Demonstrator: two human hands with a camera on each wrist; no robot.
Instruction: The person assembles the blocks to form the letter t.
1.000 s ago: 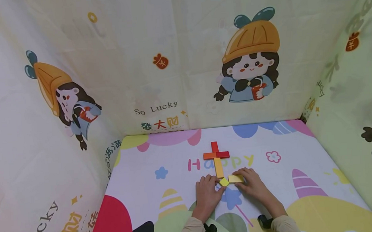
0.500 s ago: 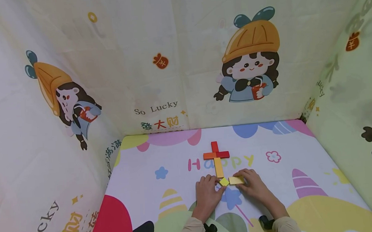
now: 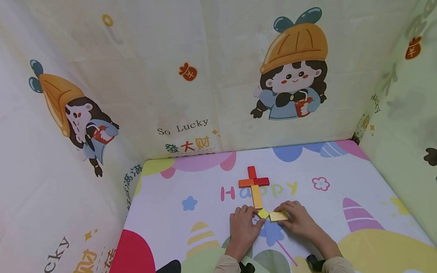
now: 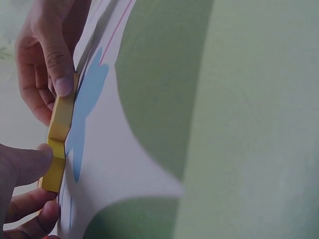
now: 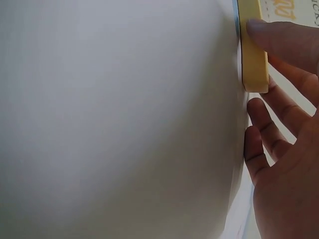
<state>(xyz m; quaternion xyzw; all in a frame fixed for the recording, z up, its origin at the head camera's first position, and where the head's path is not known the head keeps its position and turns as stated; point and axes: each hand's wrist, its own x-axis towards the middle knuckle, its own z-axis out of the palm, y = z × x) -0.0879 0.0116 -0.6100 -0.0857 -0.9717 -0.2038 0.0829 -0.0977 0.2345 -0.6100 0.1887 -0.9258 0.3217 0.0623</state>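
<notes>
In the head view my left hand (image 3: 241, 231) pinches a small bright yellow square block (image 3: 263, 213), turned cornerwise, between thumb and fingers. My right hand (image 3: 300, 219) grips the right part of a pale yellow rectangular block (image 3: 279, 216), which lies flat. The left wrist view has the pale block (image 4: 63, 115) meeting the yellow block (image 4: 54, 169) at a corner. From the right wrist, my thumb presses on the pale block's (image 5: 253, 59) side. A light orange block (image 3: 256, 196) stretches away from the yellow one, its near end close to that block's upper corner.
Farther off, a red block (image 3: 252, 172), an orange block (image 3: 246, 183) and a dark red block (image 3: 262, 182) form a cross with the light orange one. A printed cloth (image 3: 206, 194) covers the table, and patterned curtains (image 3: 230, 71) enclose its back and sides.
My right hand has drawn the pale yellow block slightly toward me and a little right, down to the yellow block's right corner. The left hand and the yellow block have stayed put.
</notes>
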